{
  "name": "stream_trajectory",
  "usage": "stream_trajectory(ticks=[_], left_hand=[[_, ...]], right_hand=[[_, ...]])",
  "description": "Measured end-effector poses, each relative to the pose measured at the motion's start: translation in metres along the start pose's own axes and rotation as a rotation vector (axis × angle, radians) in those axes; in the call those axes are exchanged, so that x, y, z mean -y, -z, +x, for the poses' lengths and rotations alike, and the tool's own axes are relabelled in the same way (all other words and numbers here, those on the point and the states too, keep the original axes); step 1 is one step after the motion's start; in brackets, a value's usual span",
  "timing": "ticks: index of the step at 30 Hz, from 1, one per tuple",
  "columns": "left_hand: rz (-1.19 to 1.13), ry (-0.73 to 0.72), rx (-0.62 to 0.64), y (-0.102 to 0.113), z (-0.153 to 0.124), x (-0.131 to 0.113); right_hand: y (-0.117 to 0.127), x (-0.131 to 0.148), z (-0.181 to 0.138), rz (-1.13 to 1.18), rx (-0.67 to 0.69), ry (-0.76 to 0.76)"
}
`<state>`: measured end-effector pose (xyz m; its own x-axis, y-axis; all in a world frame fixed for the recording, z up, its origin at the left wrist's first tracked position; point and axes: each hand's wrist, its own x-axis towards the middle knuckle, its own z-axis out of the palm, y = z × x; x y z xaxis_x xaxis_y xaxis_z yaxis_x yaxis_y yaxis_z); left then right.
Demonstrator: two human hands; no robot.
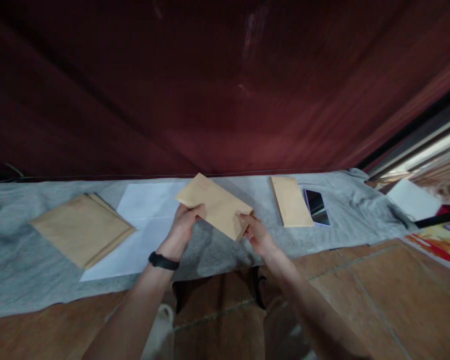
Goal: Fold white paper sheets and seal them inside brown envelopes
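Observation:
A tan paper envelope (217, 204) is held up at a slant over the grey cloth, between both hands. My left hand (186, 220) grips its left lower edge, thumb on top. At its right end, my right hand (254, 230) pinches the envelope near what looks like an open end; the fingers behind are partly hidden. Left of my hands, a stack of larger brown envelopes (82, 227) overlaps white paper sheets (150, 200) lying on the cloth. To the right lies a stack of smaller tan envelopes (290, 202).
The grey cloth (341, 210) covers a long narrow surface against a dark red panel (217, 100). A phone (317, 207) lies beside the small envelopes. Tiled floor (360, 285) runs along the near edge, with a colourful printed sheet (442, 242) at the far right.

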<state>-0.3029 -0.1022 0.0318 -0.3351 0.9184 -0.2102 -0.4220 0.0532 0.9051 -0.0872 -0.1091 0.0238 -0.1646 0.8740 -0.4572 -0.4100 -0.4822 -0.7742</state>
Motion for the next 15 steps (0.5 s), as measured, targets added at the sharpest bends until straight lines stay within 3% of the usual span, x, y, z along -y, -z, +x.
stream_trajectory(ticks=[4, 9, 12, 15], left_hand=[[0.144, 0.019, 0.025, 0.008, 0.006, 0.003], [0.299, -0.074, -0.065, 0.016, 0.019, 0.011], [0.585, -0.224, -0.153, 0.02, 0.025, 0.013], [1.009, -0.488, -0.181, 0.019, 0.025, 0.014]], right_hand=[[0.009, 0.014, 0.002, -0.112, -0.101, 0.036], [0.012, 0.016, 0.0, -0.479, 0.012, 0.003], [0.01, 0.013, 0.001, -0.607, 0.02, -0.03], [0.009, 0.011, 0.001, -0.666, 0.033, -0.058]])
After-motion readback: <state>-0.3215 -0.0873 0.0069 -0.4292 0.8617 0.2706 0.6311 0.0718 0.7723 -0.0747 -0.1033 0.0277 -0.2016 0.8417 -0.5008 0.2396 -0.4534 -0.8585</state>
